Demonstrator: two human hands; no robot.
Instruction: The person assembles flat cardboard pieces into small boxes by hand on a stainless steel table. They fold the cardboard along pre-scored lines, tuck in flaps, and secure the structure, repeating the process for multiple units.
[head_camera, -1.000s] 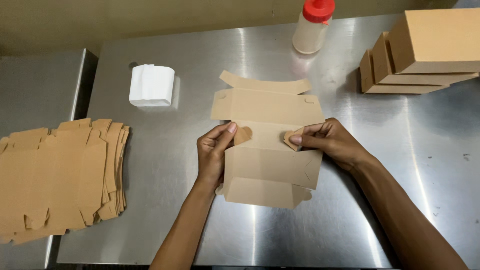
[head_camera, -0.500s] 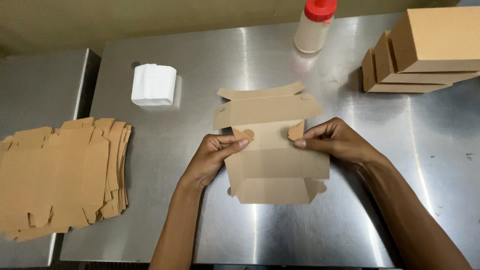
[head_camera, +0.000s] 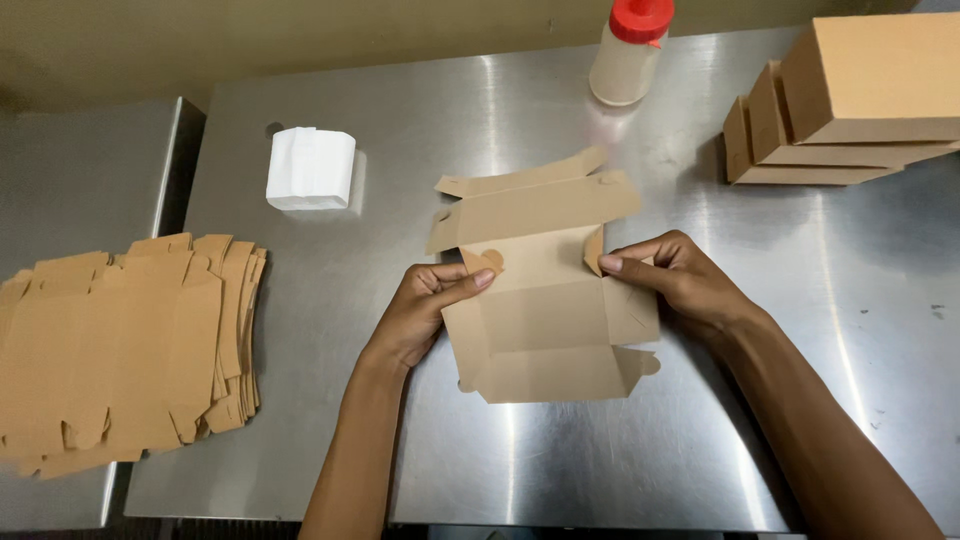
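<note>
**Both hands fold up the side flaps of a flat brown carton**

Nearest the camera, the two forearms reach in from the bottom edge over the steel table (head_camera: 560, 470). Between the hands lies the unfolded cardboard box blank (head_camera: 545, 300), flat on the middle of the table, its long top flaps lying open on the far side. The left hand (head_camera: 420, 310) grips the blank's left edge, thumb and forefinger pinching a small rounded side flap upright. The right hand (head_camera: 675, 280) holds the right edge, fingers curled together, thumb and forefinger pressed on the opposite small flap, which also stands up. Well off to the left lies a stack of flat blanks (head_camera: 120, 355). Farther back sits a white paper wad (head_camera: 310, 167), a red-capped bottle (head_camera: 630, 55) and, far right, a pile of finished boxes (head_camera: 850, 100)
</note>
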